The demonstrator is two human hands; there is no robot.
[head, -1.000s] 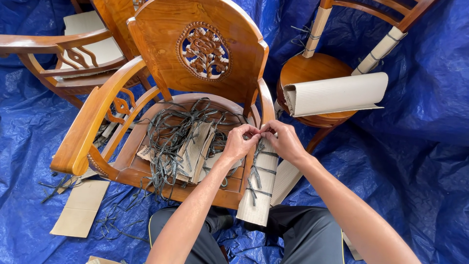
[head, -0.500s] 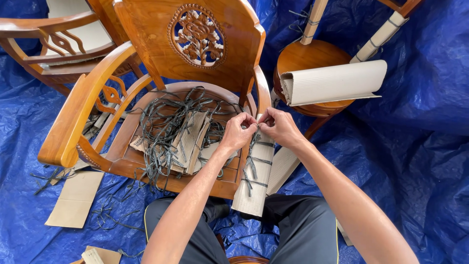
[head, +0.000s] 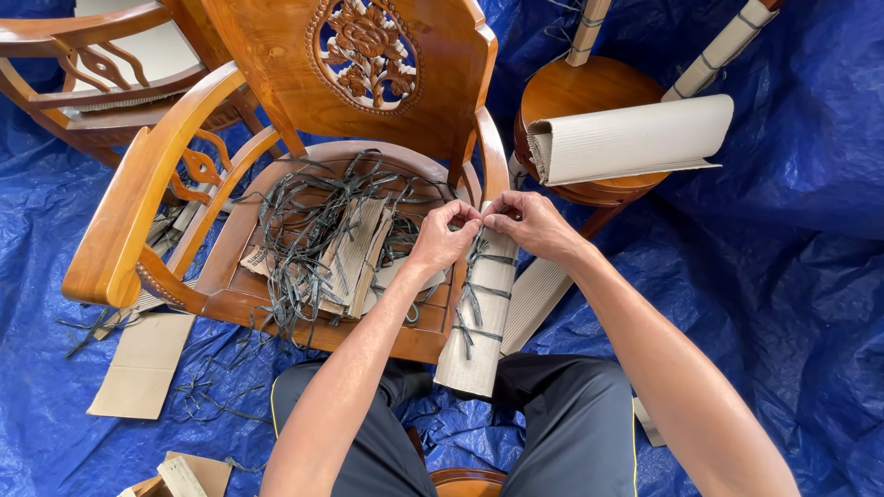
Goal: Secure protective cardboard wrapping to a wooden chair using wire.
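Observation:
A carved wooden armchair stands in front of me. Its right arm is wrapped in corrugated cardboard bound with dark plastic straps. My left hand and my right hand meet at the top of this wrap. Both pinch a dark strap between fingertips, close together. On the seat lies a tangle of loose dark straps with cardboard strips.
A rolled corrugated sheet rests on a round wooden chair seat at the upper right. Another wooden chair stands at the upper left. Blue tarp covers the floor, with cardboard pieces and strap scraps at the left.
The view has shifted so the chairs sit slightly higher and left in frame. My hands stay together at the top of the wrapped arm, working the strap.

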